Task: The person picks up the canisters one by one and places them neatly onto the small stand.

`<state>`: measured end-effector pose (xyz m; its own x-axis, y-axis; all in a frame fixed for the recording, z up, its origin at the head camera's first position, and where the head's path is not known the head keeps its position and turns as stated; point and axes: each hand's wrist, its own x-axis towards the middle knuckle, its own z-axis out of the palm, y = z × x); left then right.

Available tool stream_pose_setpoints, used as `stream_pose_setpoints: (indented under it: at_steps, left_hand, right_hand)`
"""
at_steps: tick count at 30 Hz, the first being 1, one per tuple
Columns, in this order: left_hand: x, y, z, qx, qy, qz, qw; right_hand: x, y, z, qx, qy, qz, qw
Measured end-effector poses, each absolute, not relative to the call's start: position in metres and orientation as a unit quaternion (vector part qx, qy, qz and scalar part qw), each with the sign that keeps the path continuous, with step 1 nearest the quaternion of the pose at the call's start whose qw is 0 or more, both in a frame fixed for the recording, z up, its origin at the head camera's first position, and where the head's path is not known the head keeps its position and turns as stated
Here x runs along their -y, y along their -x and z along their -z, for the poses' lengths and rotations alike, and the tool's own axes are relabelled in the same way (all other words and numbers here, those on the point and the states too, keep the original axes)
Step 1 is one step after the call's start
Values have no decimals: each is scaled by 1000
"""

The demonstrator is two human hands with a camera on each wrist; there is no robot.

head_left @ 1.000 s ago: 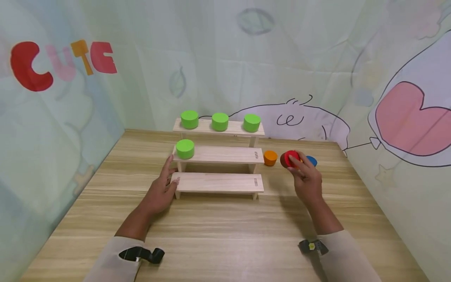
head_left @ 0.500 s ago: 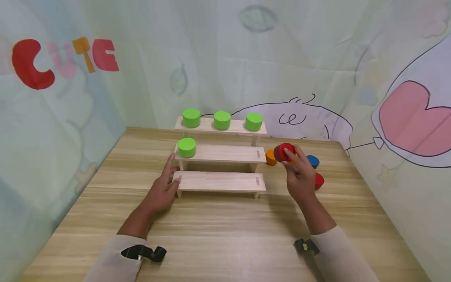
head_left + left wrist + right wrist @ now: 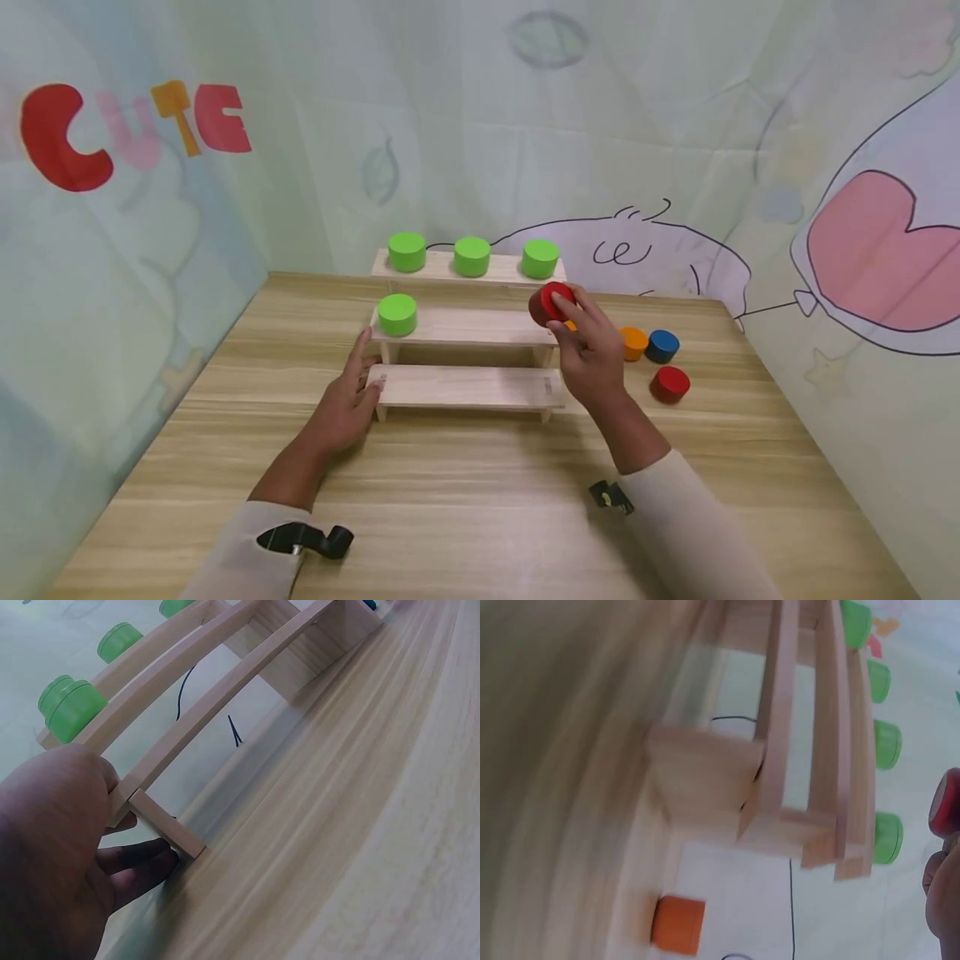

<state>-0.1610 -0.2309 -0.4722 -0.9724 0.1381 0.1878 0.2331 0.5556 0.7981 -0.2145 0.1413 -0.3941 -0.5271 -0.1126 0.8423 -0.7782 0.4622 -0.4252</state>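
A three-tier wooden display stand [image 3: 465,385] has three green round blocks on its top tier and one green round block [image 3: 397,315] at the left of its middle tier. My left hand [image 3: 347,410] holds the stand's left end, thumb on the bottom tier; in the left wrist view its fingers [image 3: 142,874] reach around the end by the leg. In my right hand [image 3: 596,354], thumb and fingers pinch a red round block [image 3: 551,303], raised and overlapping the middle tier's right end. The right wrist view shows only part of that hand and the red block [image 3: 946,802] at its edge.
Right of the stand, an orange block [image 3: 633,342], a blue block [image 3: 663,346] and another red block [image 3: 670,384] sit on the wooden table [image 3: 480,508]. Another orange block [image 3: 679,924] stands near the stand's end. Printed cloth [image 3: 330,167] encloses the back and sides.
My right hand has carried the red block leftward from above the loose blocks to the middle tier's right end, uncovering another red block. My left hand stays at the stand.
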Motion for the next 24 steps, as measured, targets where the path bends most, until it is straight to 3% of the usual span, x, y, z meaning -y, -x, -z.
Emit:
stream_pose_setpoints:
  at_steps: [13,24]
  left_hand:
    - [231,161,473,876,116,466,49]
    - [231,161,473,876,114,467,46]
  right_hand:
    - [-97,223,386,781,-304,-409,361]
    - [-60,219,382,842,-246,-404,258]
